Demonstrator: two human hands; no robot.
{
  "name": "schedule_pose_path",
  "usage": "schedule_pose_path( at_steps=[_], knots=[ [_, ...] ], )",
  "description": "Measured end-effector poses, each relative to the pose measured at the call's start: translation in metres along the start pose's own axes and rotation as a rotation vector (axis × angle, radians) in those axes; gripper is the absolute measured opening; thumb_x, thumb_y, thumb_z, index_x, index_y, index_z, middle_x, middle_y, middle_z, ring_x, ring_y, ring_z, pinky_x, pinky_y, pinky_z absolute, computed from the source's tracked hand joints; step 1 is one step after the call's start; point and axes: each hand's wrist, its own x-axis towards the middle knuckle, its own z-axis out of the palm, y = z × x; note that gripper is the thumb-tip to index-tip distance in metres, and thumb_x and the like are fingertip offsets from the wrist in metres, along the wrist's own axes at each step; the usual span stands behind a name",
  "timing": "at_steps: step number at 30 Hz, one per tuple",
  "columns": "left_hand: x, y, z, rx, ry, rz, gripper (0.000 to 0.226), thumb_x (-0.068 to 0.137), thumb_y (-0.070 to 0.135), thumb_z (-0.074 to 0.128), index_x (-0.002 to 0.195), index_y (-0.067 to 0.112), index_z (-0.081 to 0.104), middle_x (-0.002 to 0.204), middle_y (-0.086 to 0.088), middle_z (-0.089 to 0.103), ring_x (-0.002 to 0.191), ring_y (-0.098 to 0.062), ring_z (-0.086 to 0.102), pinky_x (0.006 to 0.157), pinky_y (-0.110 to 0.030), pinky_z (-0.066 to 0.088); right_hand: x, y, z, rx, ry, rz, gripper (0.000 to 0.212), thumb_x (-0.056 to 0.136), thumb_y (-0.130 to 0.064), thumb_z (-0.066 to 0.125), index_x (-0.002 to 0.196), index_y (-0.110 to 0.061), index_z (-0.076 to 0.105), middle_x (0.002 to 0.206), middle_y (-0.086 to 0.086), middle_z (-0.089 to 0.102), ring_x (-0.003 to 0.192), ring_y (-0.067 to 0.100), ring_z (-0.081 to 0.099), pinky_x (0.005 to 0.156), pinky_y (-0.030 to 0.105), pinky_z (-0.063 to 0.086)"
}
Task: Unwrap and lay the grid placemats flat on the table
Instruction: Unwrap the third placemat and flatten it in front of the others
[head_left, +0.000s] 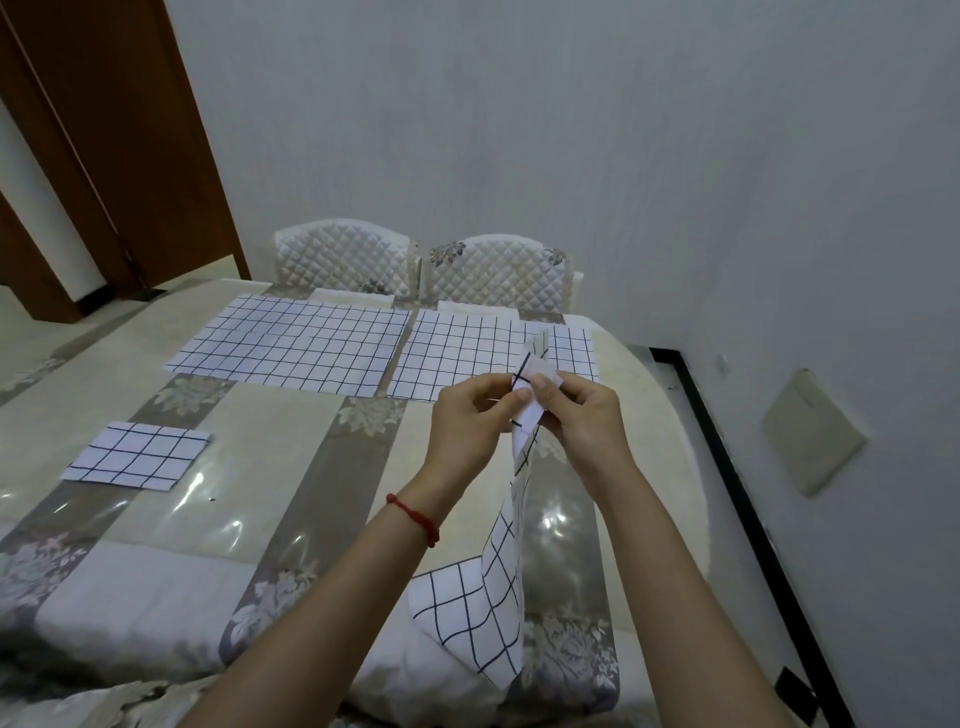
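the main risk from here is that the hanging placemat (506, 525) slips out of the pinch or opens crooked, since it is held only at its top edge while the rest dangles and its lower end curls onto the bench (270, 467) near the body; a pull on one side alone could twist it or drag that lower end across the glossy cover, and it would likely land creased rather than flat. a careless sweep forward could also nudge the far right placemat (467, 353) lying just behind the hands. the left hand (470, 421) and the right hand (587, 421) are raised close together above the bench, each with fingers (522, 393) curled and pinching the upper end of the hanging placemat, the top corner poking up between the thumbs; it looks as if the layers are being parted there, though whether a wrapper is still on it cannot be told. the cloth drops straight down from the fingers, between the two forearms. two placemats already lie flat, the far left placemat (291, 343) beside the right one, edges nearly touching, and a folded placemat (137, 454) waits well apart on the left.
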Motion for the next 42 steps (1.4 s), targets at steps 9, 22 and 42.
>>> schedule_pose_path(
  at_steps=[9,22,42],
  knots=[
    [0.001,0.000,-0.002,-0.128,0.061,-0.102,0.019,0.088,0.012,0.057,0.078,0.020,0.070,0.075,0.000,0.071,0.069,-0.013,0.070,0.057,-0.018,0.054,-0.003,0.005,0.001,0.044,0.000,0.014,0.020,0.090,-0.008,0.053,0.101,0.003,0.066,0.094,0.019,0.070,0.091,0.029,0.068,0.087,0.036,0.055],
    [0.010,-0.010,-0.007,-0.018,0.103,-0.101,0.016,0.086,0.017,0.061,0.073,0.012,0.070,0.076,-0.014,0.068,0.074,-0.023,0.062,0.074,-0.042,0.053,0.008,0.012,0.006,-0.055,0.052,-0.028,0.018,0.091,-0.007,0.051,0.081,-0.004,0.064,0.074,0.009,0.062,0.071,0.017,0.060,0.064,0.017,0.054],
    [0.156,-0.026,-0.112,0.167,0.354,-0.129,0.015,0.083,0.022,0.063,0.073,0.011,0.060,0.077,-0.011,0.056,0.076,-0.020,0.050,0.072,-0.034,0.042,0.137,-0.001,-0.087,-0.424,0.534,0.003,0.025,0.090,-0.016,0.054,0.067,-0.008,0.057,0.048,0.003,0.055,0.036,0.012,0.056,0.041,0.020,0.047]
  ],
)
